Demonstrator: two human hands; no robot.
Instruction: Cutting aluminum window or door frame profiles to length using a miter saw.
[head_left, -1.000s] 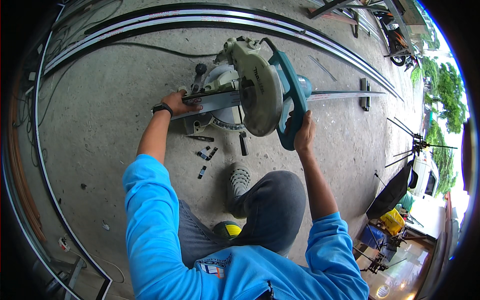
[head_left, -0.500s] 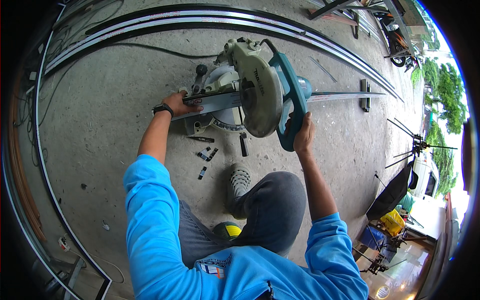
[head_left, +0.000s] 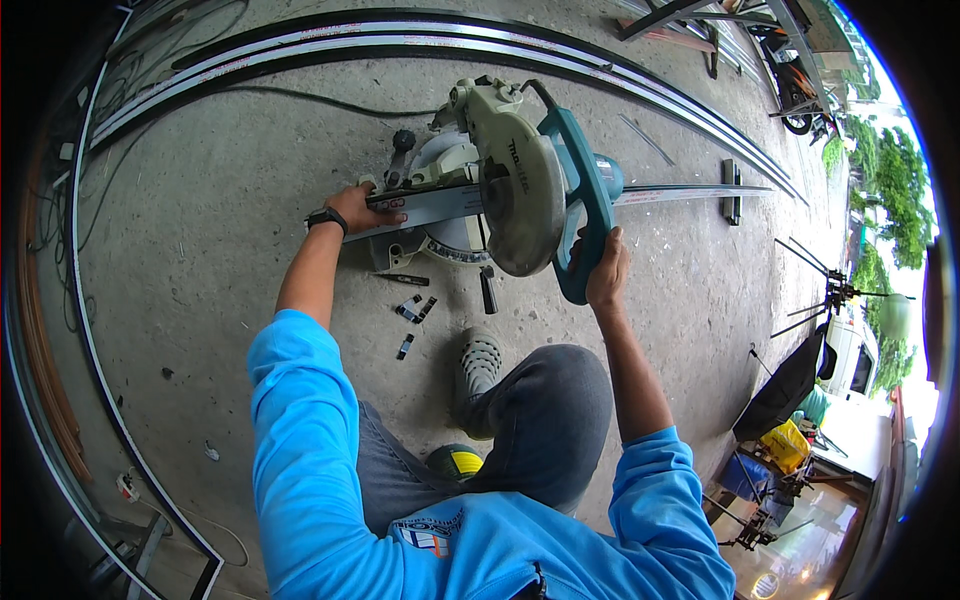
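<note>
A miter saw [head_left: 522, 185] stands on the concrete floor [head_left: 250, 270], and a long metal profile [head_left: 437, 205] lies across its base, running out to both sides of it. At the left of the saw, the left hand [head_left: 362, 208] holds the profile near its end, fingers laid along the pale face; a dark wristwatch [head_left: 326, 216] sits on that wrist. At the right of the saw's blade guard, the right hand [head_left: 608, 272] is closed around the lower part of the teal handle [head_left: 597, 205]; its fingertips are partly hidden, so whether they press a trigger I cannot tell. Well to the right of the saw, the profile's far part passes over a dark support block [head_left: 733, 205]. In front of the saw lie a slim dark tool [head_left: 404, 279] and several small metal pieces [head_left: 405, 346]. Beyond the saw, long profiles [head_left: 420, 40] stretch across the floor, and a black cable [head_left: 330, 98] runs off to the left.
</note>
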